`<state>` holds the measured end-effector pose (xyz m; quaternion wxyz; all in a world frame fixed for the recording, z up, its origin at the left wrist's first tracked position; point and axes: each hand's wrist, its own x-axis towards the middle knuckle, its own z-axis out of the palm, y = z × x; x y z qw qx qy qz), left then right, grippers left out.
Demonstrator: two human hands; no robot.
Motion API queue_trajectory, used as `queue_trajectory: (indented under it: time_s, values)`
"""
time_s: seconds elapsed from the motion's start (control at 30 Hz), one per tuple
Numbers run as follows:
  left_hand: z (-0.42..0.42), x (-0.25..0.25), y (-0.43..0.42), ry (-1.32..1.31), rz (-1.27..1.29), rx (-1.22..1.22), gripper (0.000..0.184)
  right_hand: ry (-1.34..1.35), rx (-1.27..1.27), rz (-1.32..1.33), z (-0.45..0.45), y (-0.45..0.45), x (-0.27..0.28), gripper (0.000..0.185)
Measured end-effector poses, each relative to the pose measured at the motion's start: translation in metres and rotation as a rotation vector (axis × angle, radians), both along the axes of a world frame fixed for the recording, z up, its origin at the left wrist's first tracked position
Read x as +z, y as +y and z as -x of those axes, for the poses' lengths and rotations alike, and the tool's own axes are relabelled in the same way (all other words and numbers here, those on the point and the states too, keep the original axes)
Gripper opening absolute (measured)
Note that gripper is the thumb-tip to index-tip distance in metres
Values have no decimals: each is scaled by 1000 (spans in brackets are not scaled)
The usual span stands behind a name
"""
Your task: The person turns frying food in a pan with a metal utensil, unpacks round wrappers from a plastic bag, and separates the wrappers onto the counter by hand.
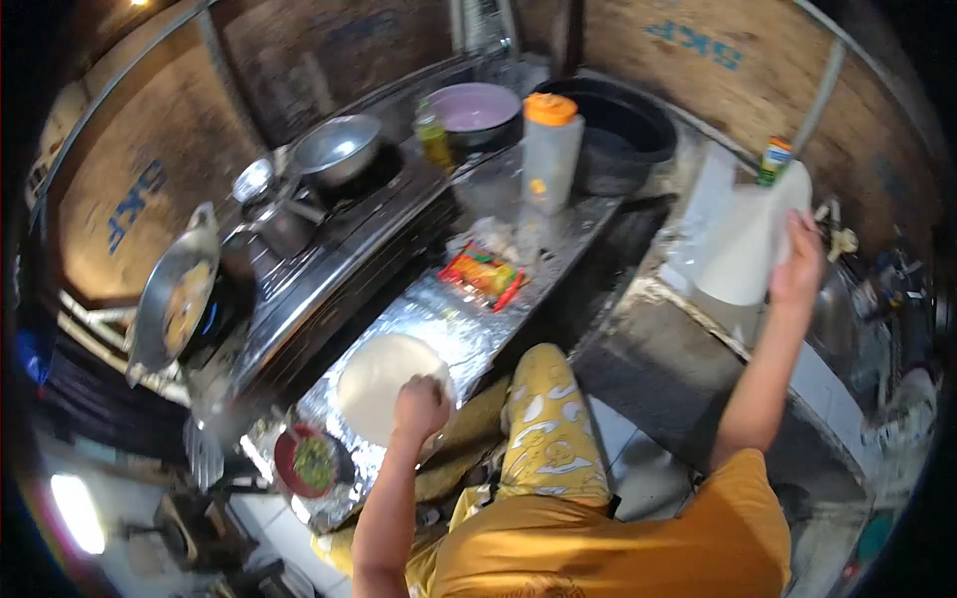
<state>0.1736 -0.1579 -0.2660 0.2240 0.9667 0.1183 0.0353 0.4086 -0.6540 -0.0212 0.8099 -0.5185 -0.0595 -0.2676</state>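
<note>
My left hand (423, 407) is closed over the right side of a round white bowl or tub (361, 374) with pale contents. What its fingers hold, if anything, I cannot make out. On the right, my right hand (797, 261) grips the edge of a pale, smooth, bent flat piece (740, 249), whose exact kind is unclear. Near my left hand a reddish bowl (283, 463) holds chopped greens (314, 463). A red and yellow packet (483, 277) lies farther along the foil-covered bench (439, 324).
A wok (150, 309) with food sits on the stove (334, 259) at left, beside a metal pot (339, 149) and a smaller pot (284, 229). An orange-capped bottle (550, 149), oil bottle (432, 135), pink basin (474, 106) and black tub (628, 135) stand at the back.
</note>
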Motion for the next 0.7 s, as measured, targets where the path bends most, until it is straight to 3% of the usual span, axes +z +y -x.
queue_trajectory:
  time_s: [0.07, 0.27, 0.33, 0.4, 0.47, 0.5, 0.6, 0.7]
  values:
    - [2, 2, 6, -37, 72, 17, 18, -59, 232, 100, 17, 5, 1, 35]
    - [11, 7, 8, -74, 232, 91, 16, 10, 359, 107, 56, 67, -1, 42]
    - [13, 5, 0, -166, 196, 85, 15, 41, 492, 132, 65, 91, -8, 45]
    - [16, -4, -7, -115, 104, 67, 23, 92, 505, 161, 73, 111, -20, 46]
    - [16, 0, -16, -235, -66, -45, 32, 132, 618, 230, 79, 132, -31, 44]
    - [19, 7, -24, -153, -98, -7, 36, 134, 620, 230, 83, 141, -33, 44]
    - [16, 28, -35, -62, -149, -16, 32, 186, 752, 259, 95, 161, -42, 41]
    - [9, 8, -29, -42, -130, -40, 26, 232, 899, 317, 108, 173, -48, 36]
